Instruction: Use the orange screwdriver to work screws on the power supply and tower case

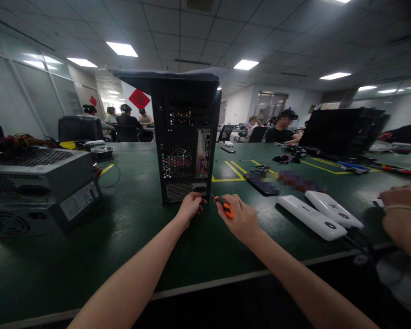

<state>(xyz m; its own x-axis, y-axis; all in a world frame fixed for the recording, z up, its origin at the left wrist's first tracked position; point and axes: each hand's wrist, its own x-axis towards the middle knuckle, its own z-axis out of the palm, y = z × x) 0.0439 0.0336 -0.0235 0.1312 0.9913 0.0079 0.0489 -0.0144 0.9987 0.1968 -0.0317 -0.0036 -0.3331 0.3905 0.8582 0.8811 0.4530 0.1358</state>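
A black computer case (187, 114) stands upright on the green table, its rear panel facing me. A power supply (178, 192) with a perforated grille sits at the bottom of that panel. My left hand (192, 206) is at the power supply's lower right, fingers curled together in a pinch; anything between them is hidden. Wrapped in my right hand (241, 217) is an orange and black screwdriver (226, 208). Its thin shaft points up and left toward the case's lower right corner; whether the tip touches a screw I cannot tell.
Two grey power supplies (41, 187) lie stacked at left, cables on top. White oblong devices (311, 217) and a dark phone (263, 183) lie at right. Another person's hand (404, 205) rests at the right edge. A second black case (342, 132) stands behind.
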